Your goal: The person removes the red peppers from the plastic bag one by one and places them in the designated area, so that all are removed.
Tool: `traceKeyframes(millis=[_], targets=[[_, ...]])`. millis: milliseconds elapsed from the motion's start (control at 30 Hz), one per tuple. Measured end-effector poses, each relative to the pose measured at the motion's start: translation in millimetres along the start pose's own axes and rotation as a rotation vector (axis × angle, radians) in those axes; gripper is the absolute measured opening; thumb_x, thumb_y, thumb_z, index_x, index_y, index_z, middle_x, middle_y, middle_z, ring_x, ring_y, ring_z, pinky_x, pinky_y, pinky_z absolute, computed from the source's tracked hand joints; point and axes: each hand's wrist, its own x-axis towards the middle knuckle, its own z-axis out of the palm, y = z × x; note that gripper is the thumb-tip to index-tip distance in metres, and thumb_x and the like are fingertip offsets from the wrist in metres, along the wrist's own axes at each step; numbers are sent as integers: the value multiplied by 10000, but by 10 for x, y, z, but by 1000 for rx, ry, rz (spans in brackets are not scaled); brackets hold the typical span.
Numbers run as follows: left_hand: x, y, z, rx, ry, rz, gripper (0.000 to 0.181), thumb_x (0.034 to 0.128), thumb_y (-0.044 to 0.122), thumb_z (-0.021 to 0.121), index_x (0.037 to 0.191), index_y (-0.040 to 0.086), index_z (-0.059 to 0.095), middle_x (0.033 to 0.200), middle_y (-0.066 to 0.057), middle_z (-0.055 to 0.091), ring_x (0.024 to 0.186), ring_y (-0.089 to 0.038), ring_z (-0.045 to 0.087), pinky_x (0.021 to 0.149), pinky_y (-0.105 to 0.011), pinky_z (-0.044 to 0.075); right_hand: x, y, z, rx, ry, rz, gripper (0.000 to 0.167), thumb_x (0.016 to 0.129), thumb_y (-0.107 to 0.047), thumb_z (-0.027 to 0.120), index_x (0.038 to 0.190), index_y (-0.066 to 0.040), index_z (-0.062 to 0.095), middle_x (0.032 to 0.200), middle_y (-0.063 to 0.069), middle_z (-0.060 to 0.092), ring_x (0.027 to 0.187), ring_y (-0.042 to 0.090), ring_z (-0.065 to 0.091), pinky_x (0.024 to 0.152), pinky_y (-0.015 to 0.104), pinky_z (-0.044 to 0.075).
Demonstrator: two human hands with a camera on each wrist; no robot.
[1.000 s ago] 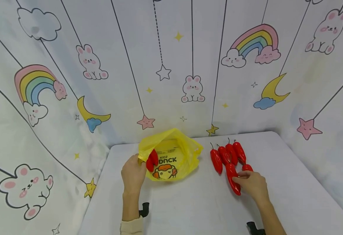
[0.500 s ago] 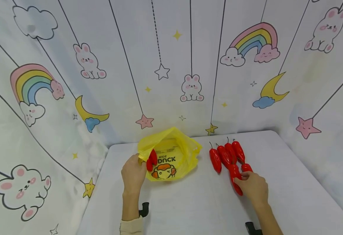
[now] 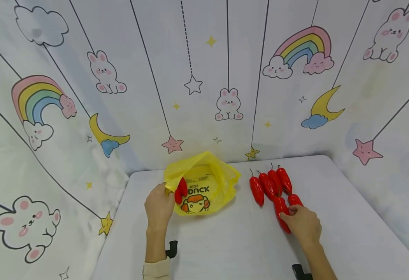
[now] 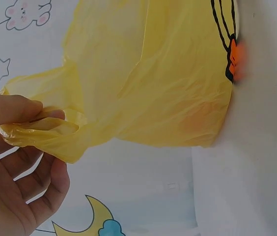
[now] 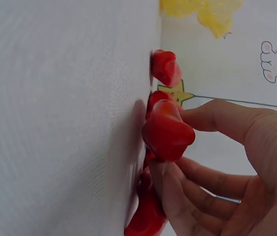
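My left hand [image 3: 159, 204] pinches the left edge of a yellow plastic bag [image 3: 222, 190], thumb against fingers, as the left wrist view shows. The bag's mouth gapes toward me, and red peppers [image 3: 181, 190] show just inside its left side. On the right, my right hand [image 3: 304, 225] holds a red chili pepper [image 3: 280, 210] between thumb and fingers. In the right wrist view that pepper [image 5: 168, 132] appears end-on, close to the white surface. Several more red chili peppers [image 3: 257, 190] with thin dark stems lie beyond it, and another pepper [image 3: 294, 200] lies by my fingertips.
A white-covered table [image 3: 225, 245] lies under everything. Behind it hangs a white cloth backdrop [image 3: 204, 128] printed with rabbits, stars, moons and rainbows. Black camera mounts [image 3: 171, 249] stick out by both wrists.
The pepper in my right hand has shifted slightly to the right, its upper end turning toward the hand. My left hand still grips the bag edge in the same place. The view has tilted a little.
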Motion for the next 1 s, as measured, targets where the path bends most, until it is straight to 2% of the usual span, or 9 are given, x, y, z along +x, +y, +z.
traceKeyframes(millis=[167,500,833,1000], targets=[[-4,14,-6,-10,-14,-4,70,882,33,636,832,66,672,735,-45,601,612,-210,515,567,-363,446,-10,-7,7,-2,-1,14,483,798,-278,858,1090,83,726,886,215,746,541,188,628,480,363,546],[15,0,-7,-13,3,7,82,878,27,628,819,70,665,719,-40,587,594,-200,503,536,-343,422,-4,-12,22,-11,47,-5,484,789,-272,882,1104,62,732,895,204,745,555,206,622,479,358,528],[0,-38,-19,-1,-12,-32,81,889,53,625,832,82,676,752,-39,617,632,-214,534,580,-379,449,0,-35,12,-23,21,12,519,803,-318,887,1117,61,722,936,228,740,576,213,624,480,352,523],[-1,-11,-20,-28,-16,-21,89,886,48,620,827,83,675,762,-44,622,633,-216,527,578,-378,446,-5,-95,-31,-17,62,0,543,811,-313,877,1178,53,714,951,228,743,590,225,646,481,349,532]])
